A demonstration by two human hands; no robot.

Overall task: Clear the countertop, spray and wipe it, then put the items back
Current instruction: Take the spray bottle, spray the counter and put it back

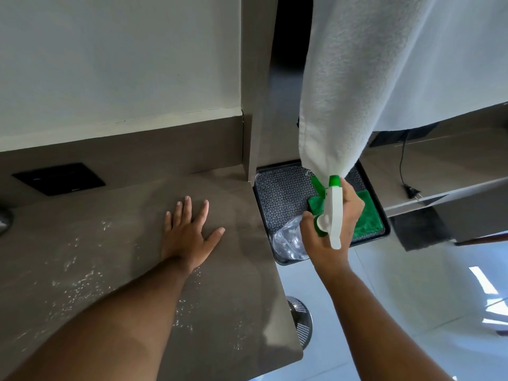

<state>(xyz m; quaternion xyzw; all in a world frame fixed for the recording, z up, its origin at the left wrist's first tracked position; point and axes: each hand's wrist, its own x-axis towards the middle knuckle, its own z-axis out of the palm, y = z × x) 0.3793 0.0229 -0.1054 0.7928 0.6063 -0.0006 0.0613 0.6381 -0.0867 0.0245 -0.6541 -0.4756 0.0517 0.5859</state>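
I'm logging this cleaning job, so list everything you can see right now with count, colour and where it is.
countertop: one, grey-brown, left and centre, speckled with spray droplets
spray bottle: one, clear with white and green head, over the tray
tray: one, black, patterned, right of the countertop
green cloth: one, lying in the tray
white towel: one, hanging at upper right
wall socket: one, black, on the backsplash at left
power cord: one, black, on the shelf at right
left hand: flat on the countertop
right hand: grips the spray bottle
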